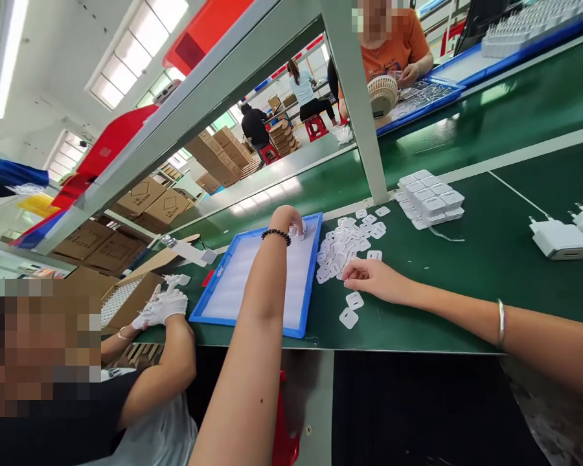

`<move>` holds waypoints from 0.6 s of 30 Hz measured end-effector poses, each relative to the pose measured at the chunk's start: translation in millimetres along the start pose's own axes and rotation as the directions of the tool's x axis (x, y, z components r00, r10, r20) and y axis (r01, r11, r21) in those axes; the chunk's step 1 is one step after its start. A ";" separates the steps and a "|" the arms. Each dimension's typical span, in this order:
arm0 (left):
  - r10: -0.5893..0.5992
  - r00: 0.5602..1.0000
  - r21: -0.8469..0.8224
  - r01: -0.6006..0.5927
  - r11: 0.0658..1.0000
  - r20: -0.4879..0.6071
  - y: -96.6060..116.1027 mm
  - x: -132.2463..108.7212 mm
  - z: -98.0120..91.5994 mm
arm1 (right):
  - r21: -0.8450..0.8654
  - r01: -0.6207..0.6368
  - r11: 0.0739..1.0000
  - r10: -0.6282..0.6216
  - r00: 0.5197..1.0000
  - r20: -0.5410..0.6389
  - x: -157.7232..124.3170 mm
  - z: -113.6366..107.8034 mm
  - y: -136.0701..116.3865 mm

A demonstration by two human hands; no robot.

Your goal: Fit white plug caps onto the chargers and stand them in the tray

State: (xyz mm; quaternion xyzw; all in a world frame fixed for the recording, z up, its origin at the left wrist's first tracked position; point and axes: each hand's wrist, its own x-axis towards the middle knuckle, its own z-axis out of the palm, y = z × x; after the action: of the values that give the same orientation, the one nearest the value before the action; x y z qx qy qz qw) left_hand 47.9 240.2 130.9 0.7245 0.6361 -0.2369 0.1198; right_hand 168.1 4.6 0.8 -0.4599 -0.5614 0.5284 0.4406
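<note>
Blue tray (212,305): almost unfilled. Left hand (288,220) pinches one white cap (300,229); right hand (372,279) half-curled on loose cap pile (344,249), grip unclear.

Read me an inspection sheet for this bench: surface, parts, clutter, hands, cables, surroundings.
Surface: green bench top, pale lines across it.
Job's things: blue plastic tray with white insert; heap of small white flat plastic pieces.
Clutter: stack of white charger shells; two white plug adapters.
Hands: left hand curled at the tray's far edge; right hand, fingers touching the heap.
Cables: thin pale strand by the stack, kind unclear.
Surroundings: white-gloved co-worker's hands at left; brown cardboard boxes; person in orange opposite.
</note>
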 end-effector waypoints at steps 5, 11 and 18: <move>-0.047 0.998 -0.059 0.045 0.997 -0.040 -8.1 -8.4 2.9 | -0.010 0.023 1.000 -0.023 1.000 -0.003 0.8 1.8 -4.3; 0.316 0.785 -0.057 -0.406 0.912 -0.533 5.8 -34.4 2.1 | -0.069 0.055 0.996 -0.062 0.993 -0.103 8.6 -11.1 -14.5; 0.819 0.305 0.393 -0.761 0.516 -0.485 124.8 -86.2 42.2 | -0.257 0.155 0.954 -0.198 0.969 -0.150 8.9 -11.4 -31.8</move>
State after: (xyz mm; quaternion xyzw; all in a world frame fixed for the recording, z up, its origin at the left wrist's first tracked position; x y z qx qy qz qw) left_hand 155.2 125.3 121.4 0.9790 0.1867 0.0770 -0.0280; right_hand 176.0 14.9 33.2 -0.5027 -0.6203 0.3718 0.4736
